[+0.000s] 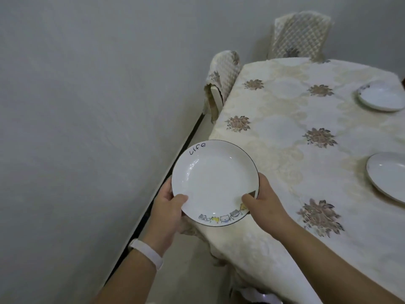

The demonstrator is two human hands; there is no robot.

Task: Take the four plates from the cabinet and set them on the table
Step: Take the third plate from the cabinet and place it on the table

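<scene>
The rigid, probably ceramic plate (214, 183) is gripped at opposite rim edges by left hand (168, 207) and right hand (263, 200); glazed, breakable, possibly slippery

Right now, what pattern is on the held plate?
Head view: white plate, dark rim, "Life" written, cartoon cats along edge.

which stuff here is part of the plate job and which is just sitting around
Part of the job:
held plate, gripped by left hand and right hand
far plate on table
near plate, partly cut off

Just there:
two covered chairs
white wristband
</scene>
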